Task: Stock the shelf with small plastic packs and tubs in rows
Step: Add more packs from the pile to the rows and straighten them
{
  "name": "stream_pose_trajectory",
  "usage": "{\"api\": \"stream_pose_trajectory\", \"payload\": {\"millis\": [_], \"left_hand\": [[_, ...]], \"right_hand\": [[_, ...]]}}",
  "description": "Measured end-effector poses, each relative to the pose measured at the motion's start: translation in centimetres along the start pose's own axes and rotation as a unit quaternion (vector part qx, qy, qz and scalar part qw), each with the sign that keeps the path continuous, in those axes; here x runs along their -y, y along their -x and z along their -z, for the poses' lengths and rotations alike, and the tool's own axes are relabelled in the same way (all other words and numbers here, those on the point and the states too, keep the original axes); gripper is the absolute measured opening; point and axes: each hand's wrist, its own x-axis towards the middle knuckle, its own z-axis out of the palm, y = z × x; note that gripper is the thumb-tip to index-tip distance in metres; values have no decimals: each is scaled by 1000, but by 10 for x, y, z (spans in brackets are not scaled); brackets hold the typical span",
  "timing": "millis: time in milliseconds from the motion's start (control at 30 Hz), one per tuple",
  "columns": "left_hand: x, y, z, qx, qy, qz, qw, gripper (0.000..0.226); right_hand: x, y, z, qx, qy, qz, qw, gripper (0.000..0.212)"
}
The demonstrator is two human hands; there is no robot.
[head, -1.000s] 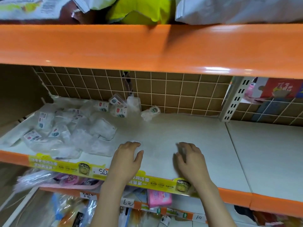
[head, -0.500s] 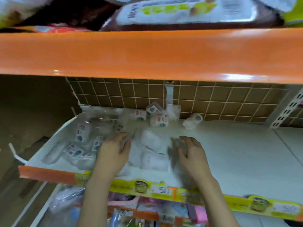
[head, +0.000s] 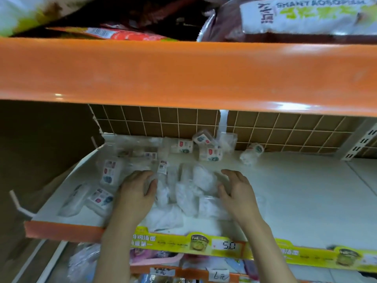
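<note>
Several small clear plastic packs (head: 189, 190) with white contents lie in a loose heap on the left half of the white shelf (head: 306, 201). Small labelled tubs (head: 210, 154) stand and lean against the brown grid back wall. A single tub (head: 252, 153) lies tipped over, right of the heap. My left hand (head: 136, 193) rests flat on the left side of the heap, fingers spread. My right hand (head: 237, 190) reaches in from the right, fingers loosely bent against the packs. The two hands flank the middle packs.
An orange shelf edge (head: 183, 74) hangs low overhead, with large bags (head: 302, 17) on top. The shelf's front carries a yellow price strip (head: 204, 244). A perforated white upright (head: 361, 139) stands at the back right. Goods fill the lower shelf (head: 163, 268).
My view has shifted left and closer to the heap. Both hands have moved from the bare shelf leftward onto the packs and now bracket the middle of the pile.
</note>
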Motion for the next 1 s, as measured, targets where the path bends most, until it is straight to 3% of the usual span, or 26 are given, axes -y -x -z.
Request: {"api": "stream_pose_trajectory", "payload": {"millis": [400,633,800,1000], "left_hand": [[6,2,-7,-12,26,12,1000,49],[31,-16,4,-1,-8,56,998,64],[69,-34,27,9,-37,48,998,33],[118,-41,65,1,-24,31,999,31]], "right_hand": [[-9,-15,-9,33,-9,-9,999,37],[9,-20,-12,-7,-12,-21,1000,32],[47,-27,-29,-40,-15,-30,999,38],[96,-31,-55,-68,6,-13,998,37]]}}
